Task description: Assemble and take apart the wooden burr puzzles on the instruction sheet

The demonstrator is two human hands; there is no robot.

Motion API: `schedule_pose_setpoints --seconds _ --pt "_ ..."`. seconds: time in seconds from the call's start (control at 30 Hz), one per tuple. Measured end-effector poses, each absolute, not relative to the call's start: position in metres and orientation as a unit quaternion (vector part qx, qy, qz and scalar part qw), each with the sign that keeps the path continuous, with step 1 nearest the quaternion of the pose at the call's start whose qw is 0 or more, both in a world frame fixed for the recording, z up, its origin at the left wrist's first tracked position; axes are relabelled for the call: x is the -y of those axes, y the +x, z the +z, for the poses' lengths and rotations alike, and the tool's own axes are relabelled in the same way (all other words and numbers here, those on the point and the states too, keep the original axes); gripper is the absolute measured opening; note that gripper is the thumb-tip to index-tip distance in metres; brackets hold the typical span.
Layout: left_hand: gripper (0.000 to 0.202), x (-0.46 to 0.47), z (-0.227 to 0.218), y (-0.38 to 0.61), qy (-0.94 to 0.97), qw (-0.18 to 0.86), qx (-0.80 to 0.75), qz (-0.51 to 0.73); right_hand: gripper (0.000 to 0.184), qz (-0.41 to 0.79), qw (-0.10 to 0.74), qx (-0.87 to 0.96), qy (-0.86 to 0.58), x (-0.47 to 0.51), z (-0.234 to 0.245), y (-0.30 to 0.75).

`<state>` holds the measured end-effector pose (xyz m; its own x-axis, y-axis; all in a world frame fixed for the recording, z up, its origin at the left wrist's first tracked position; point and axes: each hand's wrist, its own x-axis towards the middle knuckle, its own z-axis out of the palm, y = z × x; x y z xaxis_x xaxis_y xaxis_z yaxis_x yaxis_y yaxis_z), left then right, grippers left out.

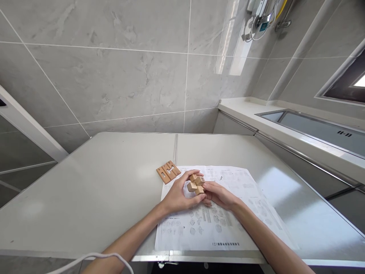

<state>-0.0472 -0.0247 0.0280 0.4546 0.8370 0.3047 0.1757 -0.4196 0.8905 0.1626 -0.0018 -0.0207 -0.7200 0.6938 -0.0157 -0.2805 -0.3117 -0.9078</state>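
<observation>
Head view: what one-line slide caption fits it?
Left hand and right hand hold an interlocking wooden puzzle over a printed sheet, with slotted wooden plates nearby.

Soft, fairly bright light surrounds me, glaring off the right of my counter [108,186] and streaking the wall [119,80]; edges stretch wide-angle, and small print [206,215] on my sheet [205,238] looks too soft to read.

No text can be read with certainty. The large white paper sheet [234,228] carries a bold, dark heading along its near edge, too small to decipher; marks on the flat brown wooden pieces [168,172] are illegible.
</observation>
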Motion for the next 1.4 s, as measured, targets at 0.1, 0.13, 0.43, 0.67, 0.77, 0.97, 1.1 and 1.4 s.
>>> schedule_pose_setpoints --seconds 0.1,0.13,0.43,0.67,0.77,0.97,1.1,1.4 --pt "0.064 0.026 0.03 -0.048 0.758 0.414 -0.314 0.396 0.043 0.776 0.306 0.511 -0.206 0.002 -0.02 0.162" --pt "0.064 0.026 0.031 -0.048 0.759 0.413 -0.308 0.397 0.044 0.773 0.306 0.516 -0.207 0.002 -0.019 0.162" --pt "0.072 0.025 0.021 -0.045 0.692 0.39 -0.447 0.411 0.044 0.686 0.355 0.573 -0.274 0.004 -0.013 0.159" --pt "0.078 0.023 0.021 -0.045 0.656 0.412 -0.489 0.4 0.045 0.578 0.397 0.622 -0.348 0.004 -0.014 0.155" --pt "0.076 0.023 0.022 -0.044 0.657 0.413 -0.489 0.397 0.043 0.555 0.392 0.639 -0.361 0.005 -0.015 0.154" --pt "0.066 0.023 0.019 -0.044 0.672 0.401 -0.472 0.406 0.042 0.539 0.365 0.666 -0.365 0.007 -0.011 0.154" --pt "0.066 0.024 0.021 -0.044 0.674 0.398 -0.465 0.414 0.045 0.549 0.343 0.674 -0.355 0.007 -0.008 0.156" --pt "0.065 0.022 0.02 -0.044 0.674 0.4 -0.455 0.421 0.054 0.547 0.337 0.675 -0.363 0.005 -0.006 0.161"
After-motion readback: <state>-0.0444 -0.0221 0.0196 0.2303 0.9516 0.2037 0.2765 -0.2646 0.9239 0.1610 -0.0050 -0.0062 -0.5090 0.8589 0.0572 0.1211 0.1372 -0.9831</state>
